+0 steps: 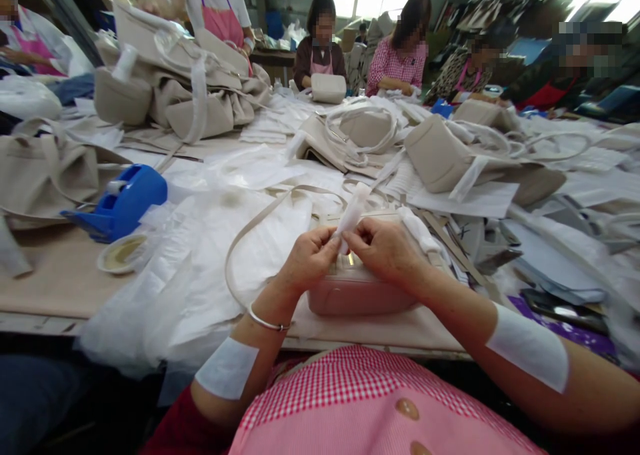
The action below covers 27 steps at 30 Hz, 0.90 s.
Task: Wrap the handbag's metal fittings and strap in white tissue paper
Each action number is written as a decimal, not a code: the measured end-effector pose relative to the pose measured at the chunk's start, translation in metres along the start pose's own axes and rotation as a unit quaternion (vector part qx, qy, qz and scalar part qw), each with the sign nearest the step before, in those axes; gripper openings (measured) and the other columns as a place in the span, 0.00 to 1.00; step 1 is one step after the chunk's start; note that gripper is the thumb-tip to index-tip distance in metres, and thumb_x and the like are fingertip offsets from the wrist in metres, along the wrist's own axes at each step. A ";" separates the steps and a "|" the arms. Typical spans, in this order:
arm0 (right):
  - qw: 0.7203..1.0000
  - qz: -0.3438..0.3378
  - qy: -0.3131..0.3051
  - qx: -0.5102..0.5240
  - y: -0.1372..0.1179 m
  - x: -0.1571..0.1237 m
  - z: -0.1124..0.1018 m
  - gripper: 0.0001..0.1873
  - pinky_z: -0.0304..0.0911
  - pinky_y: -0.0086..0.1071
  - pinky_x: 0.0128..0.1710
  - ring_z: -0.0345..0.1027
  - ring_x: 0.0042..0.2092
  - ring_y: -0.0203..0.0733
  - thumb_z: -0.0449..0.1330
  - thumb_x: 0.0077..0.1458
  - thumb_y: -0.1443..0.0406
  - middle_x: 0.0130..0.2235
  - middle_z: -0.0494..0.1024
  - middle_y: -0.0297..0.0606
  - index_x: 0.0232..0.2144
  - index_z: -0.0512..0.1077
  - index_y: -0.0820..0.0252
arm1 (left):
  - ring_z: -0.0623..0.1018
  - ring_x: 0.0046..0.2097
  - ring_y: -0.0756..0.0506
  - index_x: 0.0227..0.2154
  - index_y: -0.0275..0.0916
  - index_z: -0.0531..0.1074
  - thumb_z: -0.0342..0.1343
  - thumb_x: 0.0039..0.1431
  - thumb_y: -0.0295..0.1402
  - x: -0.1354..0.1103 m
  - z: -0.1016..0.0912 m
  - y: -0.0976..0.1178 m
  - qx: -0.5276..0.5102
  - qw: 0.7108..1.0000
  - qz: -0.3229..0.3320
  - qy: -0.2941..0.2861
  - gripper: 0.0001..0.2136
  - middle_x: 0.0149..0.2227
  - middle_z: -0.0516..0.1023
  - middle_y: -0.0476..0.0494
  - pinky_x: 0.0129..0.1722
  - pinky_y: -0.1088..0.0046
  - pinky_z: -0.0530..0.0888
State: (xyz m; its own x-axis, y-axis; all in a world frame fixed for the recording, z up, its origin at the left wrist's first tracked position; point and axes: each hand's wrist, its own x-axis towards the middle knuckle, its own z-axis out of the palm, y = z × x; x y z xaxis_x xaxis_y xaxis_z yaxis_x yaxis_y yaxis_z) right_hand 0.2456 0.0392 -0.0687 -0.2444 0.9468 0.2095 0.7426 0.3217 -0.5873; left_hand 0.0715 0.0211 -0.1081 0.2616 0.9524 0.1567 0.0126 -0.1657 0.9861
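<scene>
My left hand (315, 251) and my right hand (383, 248) meet over a small handbag (363, 298) at the table's near edge. Both pinch a strip of white wrapping material (354, 208), which sticks up between my fingers; whether it is foam or paper I cannot tell. The bag's near side looks pinkish, and a bit of gold-coloured metal shows beneath my fingers. A second white-wrapped piece (419, 231) lies on the bag by my right wrist. A beige strap (237, 241) curves over the table to the left. My hands hide much of the bag's top.
White sheets (200, 255) spread over the table at left, near a blue tape dispenser (125, 201) and a small dish (123, 253). Beige bags (435, 151) lie beyond my hands, with a tall pile (200, 101) at far left. A dark phone-like object (565, 311) lies right. Several people work across the table.
</scene>
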 end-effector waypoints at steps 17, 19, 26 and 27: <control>0.954 -0.298 0.030 0.002 -0.019 -0.012 0.008 0.11 0.59 0.35 0.33 0.64 0.30 0.41 0.53 0.63 0.66 0.28 0.74 0.39 0.27 0.67 0.60 | 0.60 0.18 0.54 0.19 0.38 0.64 0.52 0.62 0.53 -0.003 0.003 -0.002 -0.138 0.984 -0.105 0.028 0.25 0.15 0.62 0.54 0.19 0.77 0.57; 0.951 -0.310 0.005 -0.006 -0.019 -0.014 -0.002 0.08 0.62 0.36 0.33 0.67 0.31 0.42 0.53 0.61 0.67 0.30 0.76 0.41 0.31 0.71 0.62 | 0.60 0.18 0.54 0.17 0.38 0.63 0.52 0.62 0.53 0.003 0.002 0.000 -0.128 0.983 -0.127 0.036 0.26 0.14 0.61 0.54 0.19 0.77 0.57; 0.984 -0.033 0.148 0.088 0.059 -0.027 -0.071 0.08 0.65 0.33 0.35 0.71 0.34 0.41 0.59 0.60 0.61 0.34 0.79 0.38 0.38 0.75 0.58 | 0.78 0.50 0.41 0.48 0.39 0.73 0.51 0.64 0.48 0.000 -0.021 -0.013 -0.049 0.941 -0.245 0.226 0.19 0.51 0.79 0.35 0.41 0.68 0.75; 0.982 0.035 0.154 0.101 0.079 -0.029 -0.075 0.10 0.65 0.34 0.36 0.71 0.34 0.41 0.60 0.59 0.59 0.34 0.79 0.38 0.38 0.75 0.57 | 0.76 0.54 0.40 0.52 0.39 0.71 0.52 0.65 0.47 -0.005 -0.023 -0.016 -0.047 0.939 -0.257 0.226 0.20 0.55 0.76 0.34 0.44 0.66 0.75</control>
State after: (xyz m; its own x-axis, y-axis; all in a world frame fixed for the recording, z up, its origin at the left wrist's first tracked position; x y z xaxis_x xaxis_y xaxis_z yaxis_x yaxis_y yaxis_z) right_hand 0.3584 0.0358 -0.0624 0.0255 0.9280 0.3717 0.6047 0.2817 -0.7450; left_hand 0.0479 0.0250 -0.1236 -0.1913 0.9155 -0.3538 -0.0655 0.3477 0.9353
